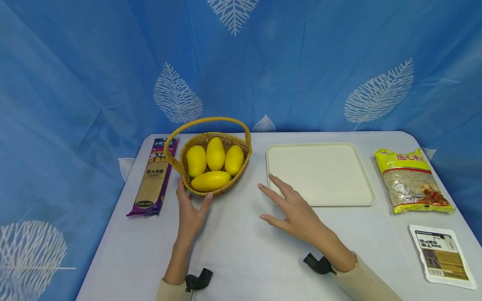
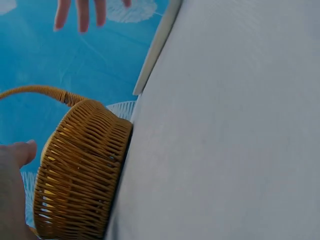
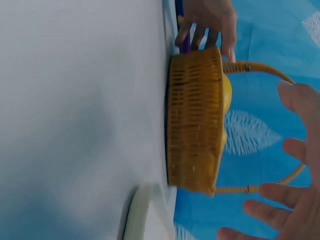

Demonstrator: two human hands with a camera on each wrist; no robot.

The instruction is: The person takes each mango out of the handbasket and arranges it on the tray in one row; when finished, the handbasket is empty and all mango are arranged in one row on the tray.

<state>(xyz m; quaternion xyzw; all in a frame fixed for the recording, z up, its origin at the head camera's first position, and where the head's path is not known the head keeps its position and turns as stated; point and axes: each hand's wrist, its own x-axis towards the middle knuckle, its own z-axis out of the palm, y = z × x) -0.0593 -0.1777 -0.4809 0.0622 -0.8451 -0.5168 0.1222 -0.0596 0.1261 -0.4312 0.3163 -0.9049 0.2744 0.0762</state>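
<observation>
A woven wicker basket (image 1: 236,180) with an arched handle stands at the left of the table, holding several yellow mangoes (image 1: 211,181). At its front left corner is my left hand (image 1: 191,215), thumb and fingers spread by the wall. The right wrist view shows the fingers of that left hand (image 3: 212,20) beside the basket's end. My right hand (image 1: 293,209) hovers with fingers apart, near the left front corner of a cream tray (image 1: 320,173), and holds nothing. In the left wrist view, the thumb (image 2: 22,151) overlaps the side of the basket (image 2: 82,170).
Left of the basket lies a purple-edged packet of spaghetti (image 1: 152,179). On the right are a yellow bag of pasta (image 1: 414,182) and a flat white packet (image 1: 442,256) with a brown label. A blue leaf-print curtain (image 1: 286,75) hangs behind the white table (image 1: 241,255).
</observation>
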